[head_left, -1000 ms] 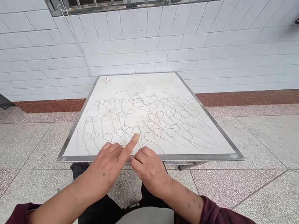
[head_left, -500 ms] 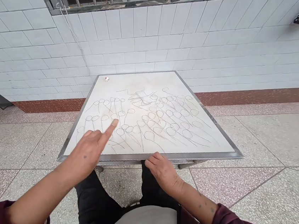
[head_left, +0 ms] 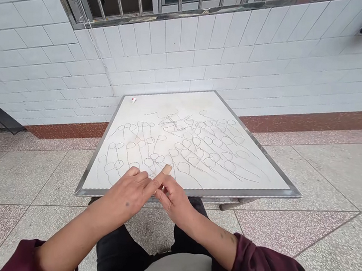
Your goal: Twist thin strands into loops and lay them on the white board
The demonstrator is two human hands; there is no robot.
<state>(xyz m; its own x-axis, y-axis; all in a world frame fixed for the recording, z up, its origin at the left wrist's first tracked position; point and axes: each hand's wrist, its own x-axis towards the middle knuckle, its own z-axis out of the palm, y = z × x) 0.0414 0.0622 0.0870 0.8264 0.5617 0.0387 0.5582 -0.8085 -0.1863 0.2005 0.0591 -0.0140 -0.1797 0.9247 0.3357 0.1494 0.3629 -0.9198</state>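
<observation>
1. So the stars here are my loops (head_left: pixel 196 141): thin, dark, hair-fine lines, roundish at one end with tails trailing off. Way too skinny to say what they're made of.
2. They're spread all over the white counter (head_left: pixel 187 99), mostly the middle and near half. Right-side ones sit thicker, tails slanting toward the near right; left-side ones are looser and more upright.
3. Toward the back there's a messy tangle (head_left: pixel 175 127), lines crossing every which way.
4. My left hand (head_left: pixel 131 193) has its forefinger stuck out over the near edge, tip looking pale and blunt, the other visible fingers curled in.
5. My right hand (head_left: pixel 177 202) is right up against that forefinger, thumb and forefinger nearly together. Can't tell if there's a strand between them.
6. Also: a tiny red-and-white bit (head_left: pixel 133 100) in the far left corner, grey trim (head_left: pixel 242 193) round the counter.
</observation>
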